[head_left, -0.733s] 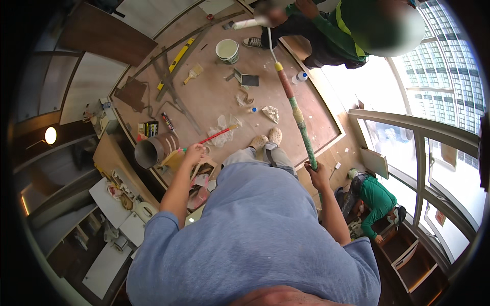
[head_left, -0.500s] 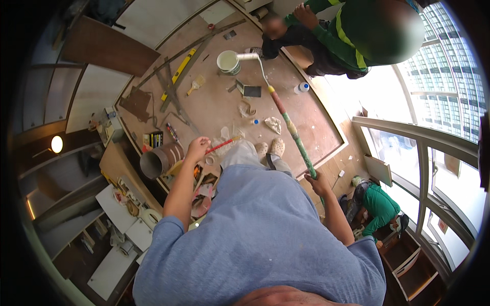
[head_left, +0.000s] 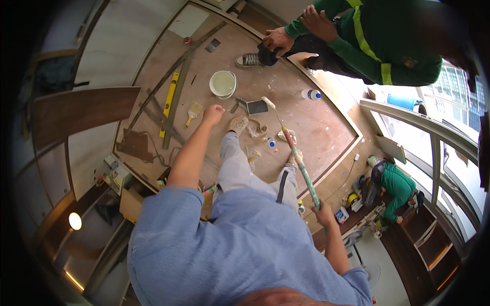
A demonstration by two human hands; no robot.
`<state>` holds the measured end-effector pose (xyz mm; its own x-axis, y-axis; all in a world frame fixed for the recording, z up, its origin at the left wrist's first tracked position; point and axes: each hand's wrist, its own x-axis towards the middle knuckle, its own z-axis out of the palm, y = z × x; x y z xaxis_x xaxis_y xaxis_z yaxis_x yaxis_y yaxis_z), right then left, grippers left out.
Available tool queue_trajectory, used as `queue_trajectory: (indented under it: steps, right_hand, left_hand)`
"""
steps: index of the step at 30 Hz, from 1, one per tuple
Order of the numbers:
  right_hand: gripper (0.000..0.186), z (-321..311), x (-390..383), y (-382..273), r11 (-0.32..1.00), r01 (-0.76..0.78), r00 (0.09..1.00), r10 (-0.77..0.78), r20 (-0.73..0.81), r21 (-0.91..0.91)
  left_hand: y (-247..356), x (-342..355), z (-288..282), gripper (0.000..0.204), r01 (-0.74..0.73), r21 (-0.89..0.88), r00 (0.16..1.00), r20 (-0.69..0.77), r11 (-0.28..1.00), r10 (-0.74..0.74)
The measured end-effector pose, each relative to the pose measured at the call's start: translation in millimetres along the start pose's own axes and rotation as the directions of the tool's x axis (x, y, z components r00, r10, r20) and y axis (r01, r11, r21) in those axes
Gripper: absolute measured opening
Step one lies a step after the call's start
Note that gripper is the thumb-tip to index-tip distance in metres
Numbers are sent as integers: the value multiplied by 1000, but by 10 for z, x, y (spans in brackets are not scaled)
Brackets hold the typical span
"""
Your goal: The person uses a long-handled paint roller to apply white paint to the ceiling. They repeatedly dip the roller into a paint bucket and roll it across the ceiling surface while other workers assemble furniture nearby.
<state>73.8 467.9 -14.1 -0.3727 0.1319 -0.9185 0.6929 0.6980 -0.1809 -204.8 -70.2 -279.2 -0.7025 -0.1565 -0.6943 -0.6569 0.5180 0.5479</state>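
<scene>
My right hand is wrapped round the green and red pole of a paint roller. Its small white roller head is at the far end, beside a dark rectangular pad. My left hand is held out ahead with its fingers curled in; whatever they may hold is hidden. Just beyond it stands a white bucket with pale liquid inside. A paintbrush with a yellowish handle lies left of my left hand.
A yellow spirit level and long strips lie at left. A blue-capped bottle stands at right; a smaller bottle is near my feet. One person in green is at far right, another crouches near the windows.
The roller head has left the bucket's rim and come nearer to me. My left hand has moved forward and right, away from the red stick. One foot has stepped forward.
</scene>
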Motion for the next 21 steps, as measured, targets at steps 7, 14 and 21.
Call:
queue_trajectory:
  steps: [7, 14, 21]
  right_hand:
    - [45, 933, -83, -423, 967, -171, 985, 171, 15, 187]
    - [33, 1507, -329, -460, 957, -231, 958, 255, -132, 174]
    - [26, 2047, -593, -648, 828, -419, 884, 466, -42, 373]
  left_hand:
    - [37, 1255, 475, 67, 2, 278, 992, 122, 961, -37]
    - [-213, 1901, 937, 88, 79, 311, 987, 110, 947, -119]
    - [-354, 2282, 1238, 94, 128, 203, 982, 114, 971, -153]
